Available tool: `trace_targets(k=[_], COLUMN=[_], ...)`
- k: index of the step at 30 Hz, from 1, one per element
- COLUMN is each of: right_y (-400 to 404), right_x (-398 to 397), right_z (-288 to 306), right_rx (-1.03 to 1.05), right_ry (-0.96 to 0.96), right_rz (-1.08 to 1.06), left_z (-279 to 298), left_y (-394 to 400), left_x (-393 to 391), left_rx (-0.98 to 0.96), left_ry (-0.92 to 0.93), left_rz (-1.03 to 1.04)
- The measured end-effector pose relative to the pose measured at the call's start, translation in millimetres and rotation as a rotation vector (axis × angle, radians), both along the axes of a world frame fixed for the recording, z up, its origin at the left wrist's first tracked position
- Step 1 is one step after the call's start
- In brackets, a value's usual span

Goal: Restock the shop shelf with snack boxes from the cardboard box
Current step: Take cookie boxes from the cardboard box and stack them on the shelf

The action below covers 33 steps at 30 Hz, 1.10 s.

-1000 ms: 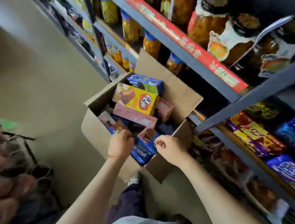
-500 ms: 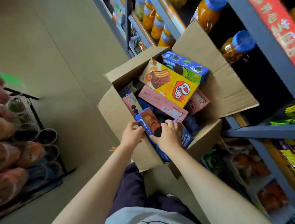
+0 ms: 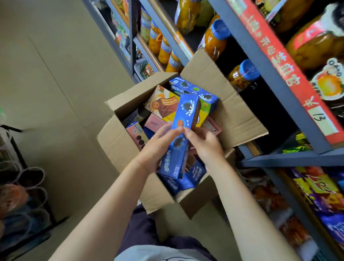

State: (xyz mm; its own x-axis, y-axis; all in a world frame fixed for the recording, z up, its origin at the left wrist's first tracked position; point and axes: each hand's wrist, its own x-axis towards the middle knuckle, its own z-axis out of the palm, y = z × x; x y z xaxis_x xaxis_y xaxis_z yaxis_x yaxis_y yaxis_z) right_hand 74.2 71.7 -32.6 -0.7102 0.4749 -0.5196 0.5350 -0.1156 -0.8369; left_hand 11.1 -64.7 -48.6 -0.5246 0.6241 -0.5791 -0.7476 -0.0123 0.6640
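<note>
Both hands' grip closes on the blue cookie box (image 3: 184, 129): left hand (image 3: 158, 150) cradling underneath, right hand (image 3: 204, 143) pinching its side above the cardboard box (image 3: 233, 113). It looks light, stiff, crushable; hold broad faces.

The cardboard box (image 3: 125, 146) sits on the floor — shelf (image 3: 264, 65) to its right, snack boxes (image 3: 165, 108) inside, wire rack (image 3: 27, 183) far left.

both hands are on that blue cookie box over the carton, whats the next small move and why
Probably lift the blue cookie box clear of the cardboard box and swing it right toward the shelf. The left hand and right hand already grip its lower half, and its upper end stands above the other snack boxes, so nothing seems to pin it.
</note>
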Motion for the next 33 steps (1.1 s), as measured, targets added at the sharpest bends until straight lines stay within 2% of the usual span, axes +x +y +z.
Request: trace_targets(k=[6, 8, 15, 19, 22, 26, 30, 33], right_y=[44, 61, 116, 137, 152, 169, 178, 185], right_x=[34, 57, 162, 231, 282, 347, 397, 420], right_z=[68, 98, 206, 250, 273, 293, 308, 312], right_rx=[0.121, 0.233, 0.659, 0.965, 1.205, 1.309, 1.437, 1.346], right_ry=[0.17, 0.229, 0.49, 0.435, 0.331, 0.202, 0.025, 0.11], right_rz=[-0.181, -0.253, -0.313, -0.26, -0.248, -0.314, -0.402, -0.49], left_z=[61, 82, 183, 242, 278, 311, 322, 328], left_y=[46, 64, 132, 171, 200, 233, 263, 278], left_x=[13, 24, 67, 106, 141, 187, 223, 245], left_rx=[0.032, 0.025, -0.016, 0.069, 0.134, 0.212, 0.268, 0.305], left_ry=[0.258, 0.387, 1.074, 1.605, 1.85, 2.06, 2.19, 2.275], left_rz=[-0.181, -0.224, -0.456, -0.471, -0.55, -0.603, -0.587, -0.44])
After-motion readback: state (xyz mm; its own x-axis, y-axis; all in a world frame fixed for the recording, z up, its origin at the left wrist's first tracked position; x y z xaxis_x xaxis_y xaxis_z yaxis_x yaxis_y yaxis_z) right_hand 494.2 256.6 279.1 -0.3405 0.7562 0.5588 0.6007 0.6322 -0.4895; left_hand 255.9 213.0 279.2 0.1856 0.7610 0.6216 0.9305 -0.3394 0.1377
